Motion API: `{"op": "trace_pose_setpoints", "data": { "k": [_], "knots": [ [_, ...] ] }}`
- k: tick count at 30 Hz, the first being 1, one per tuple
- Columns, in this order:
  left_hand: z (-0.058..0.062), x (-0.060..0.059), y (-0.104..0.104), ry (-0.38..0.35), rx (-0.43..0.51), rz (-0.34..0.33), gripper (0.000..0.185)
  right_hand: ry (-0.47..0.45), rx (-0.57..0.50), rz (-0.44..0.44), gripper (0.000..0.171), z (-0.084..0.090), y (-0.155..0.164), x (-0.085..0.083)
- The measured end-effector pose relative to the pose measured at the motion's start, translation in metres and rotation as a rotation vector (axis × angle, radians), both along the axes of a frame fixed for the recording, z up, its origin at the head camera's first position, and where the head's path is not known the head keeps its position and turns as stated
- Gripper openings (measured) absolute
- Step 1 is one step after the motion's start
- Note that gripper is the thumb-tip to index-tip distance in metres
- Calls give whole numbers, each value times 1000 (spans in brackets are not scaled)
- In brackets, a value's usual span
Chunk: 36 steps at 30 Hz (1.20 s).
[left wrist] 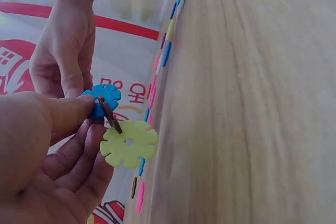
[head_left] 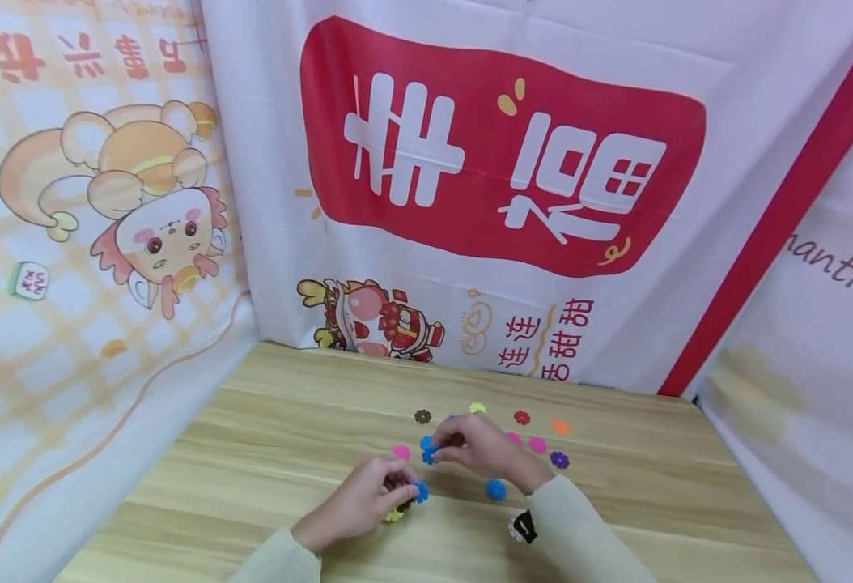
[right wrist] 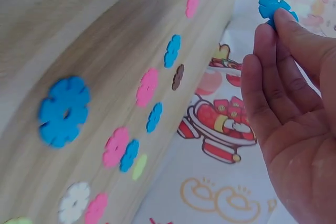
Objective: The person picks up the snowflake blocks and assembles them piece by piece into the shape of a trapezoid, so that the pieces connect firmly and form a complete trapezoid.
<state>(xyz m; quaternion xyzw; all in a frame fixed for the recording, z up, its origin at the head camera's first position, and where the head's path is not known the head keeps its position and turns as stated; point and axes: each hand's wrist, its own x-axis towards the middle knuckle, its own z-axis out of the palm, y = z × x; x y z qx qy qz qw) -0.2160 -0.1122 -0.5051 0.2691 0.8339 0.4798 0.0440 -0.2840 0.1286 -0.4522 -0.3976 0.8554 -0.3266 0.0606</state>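
Observation:
My left hand (head_left: 361, 498) pinches a blue notched plastic disc (left wrist: 110, 93) between thumb and fingers. A brown notched disc (left wrist: 109, 115) is slotted to it, and a yellow notched disc (left wrist: 129, 144) hangs joined at the brown one's other end. Beyond it, up and to the right in the head view, my right hand (head_left: 481, 445) pinches another blue notched disc (right wrist: 272, 6) by thumb and fingertips. The right hand's lower fingers are loosely bent. Both hands are above the wooden table, a short distance apart.
Loose notched discs lie over the wooden table (head_left: 266, 437), among them a brown one (head_left: 422, 416), a red one (head_left: 521, 417), an orange one (head_left: 561, 427), a purple one (head_left: 559, 460) and a blue one (head_left: 495, 490). A printed cloth (head_left: 266, 162) hangs behind the table.

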Motion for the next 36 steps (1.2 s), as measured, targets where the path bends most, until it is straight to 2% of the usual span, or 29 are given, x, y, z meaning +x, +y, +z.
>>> {"op": "trace_pose_setpoints", "data": {
  "k": [5,11,20,28,31,36],
  "knots": [
    [1,-3,8,-19,11,-13,5,-30,-48,-57,6,0,22,14],
    [4,-6,15,-40,21,-17,7,-51,-145,-92,7,-10,39,28],
    [6,-7,20,-102,48,-37,5,-17,-277,-43,9,-25,44,36],
    [6,-4,24,-116,83,-66,5,-27,-258,-8,11,-24,42,39],
    [7,-3,26,-119,82,-69,5,9,-239,6,13,-23,43,40],
    [5,-3,29,-134,82,-58,5,182,-242,58,21,-24,40,43]
  ]
}}
